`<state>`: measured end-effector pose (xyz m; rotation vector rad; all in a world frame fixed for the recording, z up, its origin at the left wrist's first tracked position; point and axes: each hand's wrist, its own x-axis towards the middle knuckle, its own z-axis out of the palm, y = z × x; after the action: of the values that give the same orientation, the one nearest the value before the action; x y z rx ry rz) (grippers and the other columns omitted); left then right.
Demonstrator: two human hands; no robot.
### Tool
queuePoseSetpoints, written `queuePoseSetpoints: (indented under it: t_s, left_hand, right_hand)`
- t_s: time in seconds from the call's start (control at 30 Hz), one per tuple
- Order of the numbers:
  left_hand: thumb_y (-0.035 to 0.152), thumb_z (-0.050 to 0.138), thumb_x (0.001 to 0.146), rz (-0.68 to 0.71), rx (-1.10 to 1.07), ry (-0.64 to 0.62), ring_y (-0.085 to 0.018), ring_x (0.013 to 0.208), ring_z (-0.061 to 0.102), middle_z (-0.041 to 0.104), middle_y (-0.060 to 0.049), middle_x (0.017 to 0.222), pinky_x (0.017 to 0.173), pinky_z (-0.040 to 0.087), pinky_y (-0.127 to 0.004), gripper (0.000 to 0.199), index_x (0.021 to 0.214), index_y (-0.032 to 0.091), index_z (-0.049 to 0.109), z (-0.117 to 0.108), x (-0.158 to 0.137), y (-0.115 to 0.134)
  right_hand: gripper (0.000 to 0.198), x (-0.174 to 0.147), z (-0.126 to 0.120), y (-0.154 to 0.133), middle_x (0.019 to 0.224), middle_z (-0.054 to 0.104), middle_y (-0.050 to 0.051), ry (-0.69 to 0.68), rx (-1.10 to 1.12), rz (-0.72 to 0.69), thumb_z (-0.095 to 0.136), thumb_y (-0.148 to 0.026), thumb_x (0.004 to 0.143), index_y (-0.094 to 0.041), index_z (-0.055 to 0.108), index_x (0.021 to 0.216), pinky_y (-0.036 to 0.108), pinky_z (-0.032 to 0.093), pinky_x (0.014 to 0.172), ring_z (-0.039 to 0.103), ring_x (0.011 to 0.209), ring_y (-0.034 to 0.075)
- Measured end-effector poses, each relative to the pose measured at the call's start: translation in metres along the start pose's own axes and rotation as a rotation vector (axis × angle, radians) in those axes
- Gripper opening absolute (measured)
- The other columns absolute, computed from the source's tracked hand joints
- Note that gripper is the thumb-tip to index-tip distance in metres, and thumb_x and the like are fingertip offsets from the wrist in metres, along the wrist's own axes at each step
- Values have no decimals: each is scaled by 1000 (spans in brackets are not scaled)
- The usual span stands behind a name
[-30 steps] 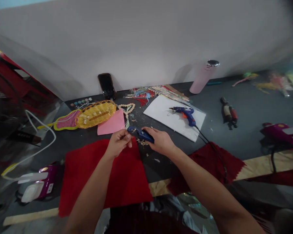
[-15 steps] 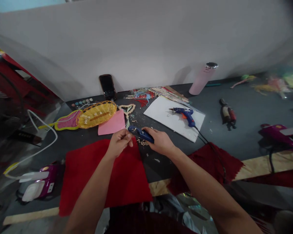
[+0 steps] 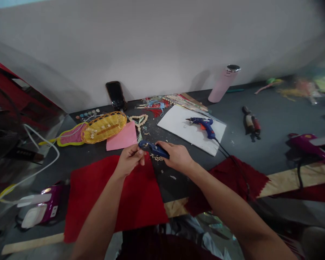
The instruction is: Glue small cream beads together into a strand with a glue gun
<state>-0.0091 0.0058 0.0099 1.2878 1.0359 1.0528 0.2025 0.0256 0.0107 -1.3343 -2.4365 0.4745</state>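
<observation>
No words or numbers can be read. Far to the left of the fingers (image 3: 137, 155) of the left hand (image 3: 126, 163), a dark box (image 3: 24, 155) has a row of pale marks, too blurry to read. Also left of those fingers, but closer to the person, a purple machine (image 3: 51, 203) has a little white label (image 3: 53, 211) with tiny marks. Beyond the right hand (image 3: 180, 157) and its fingers, a pink bottle (image 3: 222, 86) has small dark marks near its top, too tiny to read.

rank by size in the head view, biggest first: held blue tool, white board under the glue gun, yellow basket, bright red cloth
By visible area:
1. Bright red cloth
2. White board
3. Yellow basket
4. Blue tool, partly covered
</observation>
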Motion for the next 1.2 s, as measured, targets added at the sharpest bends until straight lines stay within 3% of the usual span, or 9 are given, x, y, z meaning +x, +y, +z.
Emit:
queuePoseSetpoints:
  t_s: [0.17, 0.37, 0.53, 0.73, 0.9, 1.2]
  left_hand:
    - [34, 55, 82, 7, 34, 48, -4, 37, 33, 57, 2, 49, 41, 24, -18, 25, 66, 16, 48, 2, 0, -3]
    - [36, 55, 82, 136, 244, 248, -9, 45, 44, 57, 1, 50, 46, 32, -20, 24, 68, 17, 52, 14, -1, -4]
    - [34, 52, 83, 197, 346, 334, -11, 50, 51, 56, 2, 51, 55, 39, -22, 22, 68, 17, 54, 20, -4, -3]
    - [32, 52, 83, 215, 416, 354, -12, 54, 53, 60, 1, 56, 59, 41, -23, 17, 73, 18, 54, 19, -2, -6]
    - [33, 53, 81, 161, 421, 380, -9, 46, 47, 66, 0, 68, 49, 38, -21, 15, 78, 18, 55, 18, 1, -6]
    - [31, 52, 79, 103, 343, 304, -10, 44, 45, 61, 0, 54, 43, 33, -20, 21, 63, 18, 52, 15, 0, -3]
  right_hand:
    - [46, -1, 3, 0, 109, 65, 5, 10, -20, 16, 50, -26, 78, -25, 44, 124, 27, 45, 76, 63, 92, 20]
    - [42, 0, -1, 0, 107, 66, 3, 11, 8, 6, 50, -26, 80, -24, 46, 121, 27, 45, 74, 64, 91, 20]
    - [40, -1, -6, -4, 106, 66, 4, -2, 66, 18, 51, -29, 82, -23, 47, 121, 27, 45, 74, 64, 91, 20]
    - [40, 0, -1, -2, 109, 65, 4, 16, 84, 17, 51, -33, 83, -23, 47, 121, 28, 45, 77, 63, 92, 21]
    - [43, 2, 6, 2, 113, 62, 5, 33, 64, 16, 51, -29, 82, -22, 43, 123, 29, 45, 79, 62, 95, 21]
    - [49, 2, 4, 3, 117, 59, 7, 26, 96, -18, 53, -27, 79, -22, 40, 126, 30, 43, 86, 58, 102, 21]
